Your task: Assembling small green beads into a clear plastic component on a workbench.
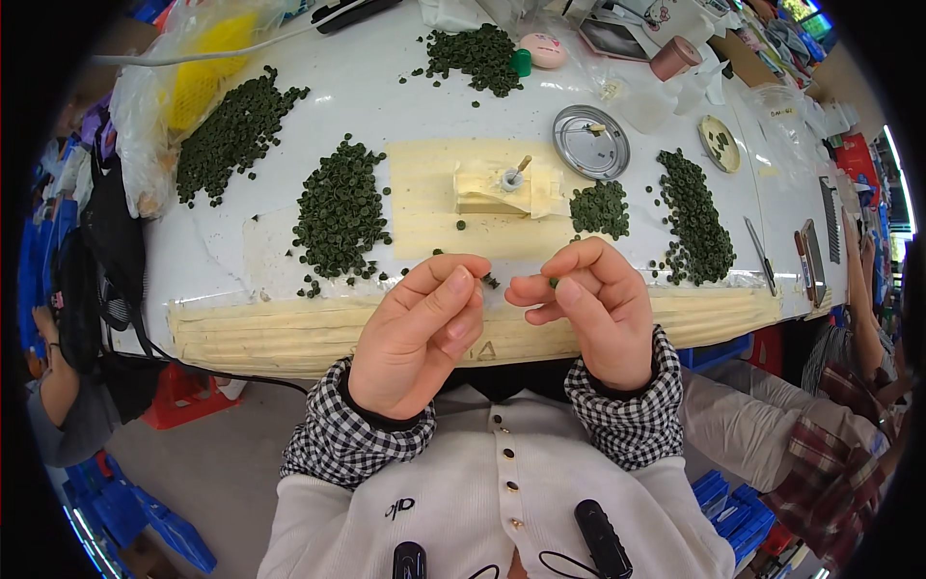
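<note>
Above the taped front edge of the table [289, 333], my two hands face each other a short way apart. My right hand [610, 314] pinches a small dark green disc [554, 283] between thumb and fingers. My left hand [420, 328] has its thumb pressed against the index finger; anything between them is hidden. Just beyond stands a tape-covered block [492, 206] bearing a small whitish cup [512, 179] with a thin brown stick in it. Beside the block lies a flat heap of green pieces [600, 209]. A few loose discs lie near my fingertips.
Heaps of dark green discs lie at centre left [340, 210], far left [236, 135], far middle [473, 58] and right [693, 227]. A round metal lid [590, 142], a cream dish [719, 144], tweezers [760, 255] and a knife [804, 261] lie rightward. People sit at both sides.
</note>
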Motion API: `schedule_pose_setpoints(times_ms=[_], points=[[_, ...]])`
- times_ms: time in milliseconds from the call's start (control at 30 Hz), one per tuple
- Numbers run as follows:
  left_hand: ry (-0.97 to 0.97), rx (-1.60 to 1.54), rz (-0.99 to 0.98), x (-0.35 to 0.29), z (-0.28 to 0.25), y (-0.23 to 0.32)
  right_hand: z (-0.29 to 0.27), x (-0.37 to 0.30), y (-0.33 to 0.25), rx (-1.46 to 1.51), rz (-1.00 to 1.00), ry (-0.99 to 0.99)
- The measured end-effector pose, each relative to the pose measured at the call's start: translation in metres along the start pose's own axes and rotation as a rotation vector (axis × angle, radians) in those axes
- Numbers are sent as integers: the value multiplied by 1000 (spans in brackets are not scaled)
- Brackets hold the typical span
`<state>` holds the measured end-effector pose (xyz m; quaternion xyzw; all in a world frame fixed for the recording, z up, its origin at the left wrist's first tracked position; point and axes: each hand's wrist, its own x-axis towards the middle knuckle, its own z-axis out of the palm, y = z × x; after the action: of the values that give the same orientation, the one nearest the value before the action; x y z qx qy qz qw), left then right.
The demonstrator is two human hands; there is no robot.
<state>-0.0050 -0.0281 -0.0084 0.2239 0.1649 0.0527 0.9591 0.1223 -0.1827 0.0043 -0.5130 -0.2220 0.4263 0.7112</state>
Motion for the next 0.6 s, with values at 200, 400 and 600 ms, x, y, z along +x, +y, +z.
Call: schedule_pose_setpoints(times_ms=[200, 400, 600], points=[[68, 47, -37, -1, 4, 3, 0, 1, 2, -22, -91, -39], [40, 71, -12, 0, 2, 1, 1, 1, 3, -68, -156, -7], [18, 73, -15, 1, 1, -1, 5, 2, 4, -149, -188, 58]])
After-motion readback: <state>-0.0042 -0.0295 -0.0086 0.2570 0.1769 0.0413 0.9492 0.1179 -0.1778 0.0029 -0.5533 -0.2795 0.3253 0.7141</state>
